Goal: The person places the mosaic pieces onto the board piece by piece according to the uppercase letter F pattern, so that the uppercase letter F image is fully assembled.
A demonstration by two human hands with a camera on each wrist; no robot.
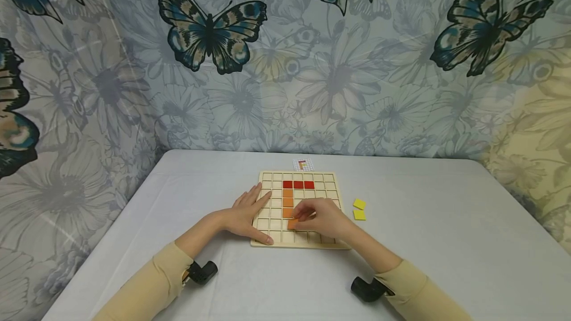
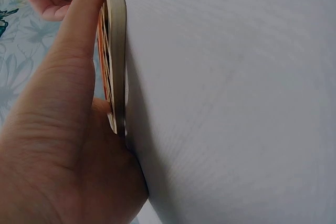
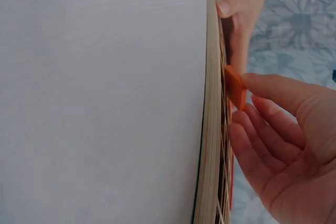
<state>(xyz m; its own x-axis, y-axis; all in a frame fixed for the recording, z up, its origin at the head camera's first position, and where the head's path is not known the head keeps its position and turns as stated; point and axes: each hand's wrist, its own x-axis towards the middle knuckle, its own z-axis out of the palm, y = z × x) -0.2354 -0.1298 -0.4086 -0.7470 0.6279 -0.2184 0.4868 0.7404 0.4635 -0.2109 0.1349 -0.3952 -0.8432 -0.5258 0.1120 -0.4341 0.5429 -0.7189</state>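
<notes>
A wooden grid board point(image 1: 321, 241) lies on the white table, with a row of red tiles point(image 1: 298, 185) near its far side. Below the leftmost red tile runs a column of orange tiles point(image 1: 288, 197). My right hand point(image 1: 318, 218) pinches another orange tile point(image 3: 236, 86) between thumb and fingers. In the right wrist view this tile stands tilted, its lower edge close at the board's surface. My left hand point(image 1: 245, 216) rests on the board's left edge with fingers spread, the thumb along the near left corner.
Two yellow tiles point(image 1: 359, 204) lie on the table right of the board. Behind the board's far edge is a small printed card point(image 1: 303, 164) with a coloured grid pattern. A butterfly-patterned cloth point(image 1: 339, 83) hangs behind the white table point(image 1: 428, 202).
</notes>
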